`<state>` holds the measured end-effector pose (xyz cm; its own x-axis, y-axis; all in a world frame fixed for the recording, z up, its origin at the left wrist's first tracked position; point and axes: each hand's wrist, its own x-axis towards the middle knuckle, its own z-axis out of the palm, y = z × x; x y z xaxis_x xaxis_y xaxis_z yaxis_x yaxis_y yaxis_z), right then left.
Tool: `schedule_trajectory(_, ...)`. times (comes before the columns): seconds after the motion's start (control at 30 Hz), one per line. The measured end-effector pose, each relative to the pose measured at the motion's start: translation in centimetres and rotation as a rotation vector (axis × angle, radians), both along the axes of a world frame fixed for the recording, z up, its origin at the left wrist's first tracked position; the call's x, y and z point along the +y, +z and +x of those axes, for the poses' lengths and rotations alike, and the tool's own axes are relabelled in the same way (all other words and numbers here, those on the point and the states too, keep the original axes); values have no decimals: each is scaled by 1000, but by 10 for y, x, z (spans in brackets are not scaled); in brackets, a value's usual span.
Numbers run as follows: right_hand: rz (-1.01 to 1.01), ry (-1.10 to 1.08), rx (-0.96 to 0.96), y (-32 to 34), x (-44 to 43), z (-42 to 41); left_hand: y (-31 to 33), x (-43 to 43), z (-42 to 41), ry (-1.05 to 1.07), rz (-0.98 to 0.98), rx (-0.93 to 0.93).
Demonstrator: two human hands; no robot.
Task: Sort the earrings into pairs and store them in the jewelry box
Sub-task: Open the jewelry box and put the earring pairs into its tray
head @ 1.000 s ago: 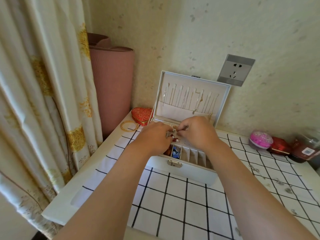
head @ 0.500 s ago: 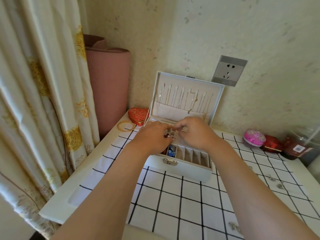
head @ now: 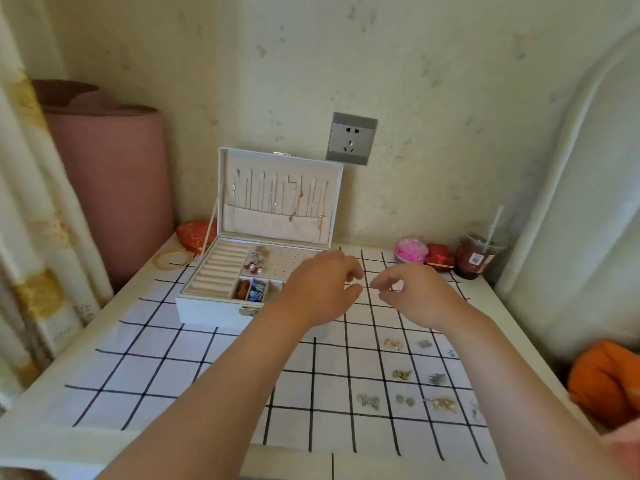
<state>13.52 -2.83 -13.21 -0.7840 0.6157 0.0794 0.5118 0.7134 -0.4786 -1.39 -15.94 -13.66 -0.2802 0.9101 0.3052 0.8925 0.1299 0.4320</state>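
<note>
The white jewelry box [head: 207, 308] stands open at the back left of the checked cloth, necklaces hanging in its lid. A few earrings [head: 255, 263] sit on its perforated earring panel. Several loose earrings [head: 401, 374] lie in pairs on the cloth at the right. My left hand [head: 318, 289] hovers over the box's right end, fingers loosely curled with nothing seen in them. Just right of the box, my right hand [head: 412, 292] hangs above the cloth, thumb and forefinger close together, holding nothing visible.
A rolled pink mat [head: 114, 188] and a curtain stand at the left. A red heart box [head: 195, 232] and gold bangles [head: 172, 259] lie left of the jewelry box. A pink ball [head: 410, 249], a red case and a drink cup [head: 479, 252] stand at the back right.
Both hands have left the earring panel and moved right, off the box. The earring they held together there now sits on the panel. The camera turned right.
</note>
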Motion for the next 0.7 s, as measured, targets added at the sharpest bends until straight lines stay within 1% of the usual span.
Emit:
schedule_trajectory(0.1, -55, -61, -112, -10, 7, 36, -7, 12, 25, -84, -139, -7)
schedule_trajectory(0.17, -92, -54, -178, -16, 9, 50, -13, 18, 38, -138, -265, -2)
schedule_trajectory(0.27, -65, -25, -258, -22, 7, 59, -23, 27, 51, -171, -378, 83)
schedule_trajectory(0.37, -84, -6, -275, -24, 5, 58, -30, 32, 57, -145, -378, 123)
schedule_trajectory(0.5, -56, 22, -313, -24, 5, 49, -36, 35, 61, -98, -351, 146)
schedule_trajectory(0.7, -50, 7, -354, -24, 7, 39, -41, 36, 67, -67, -310, 138)
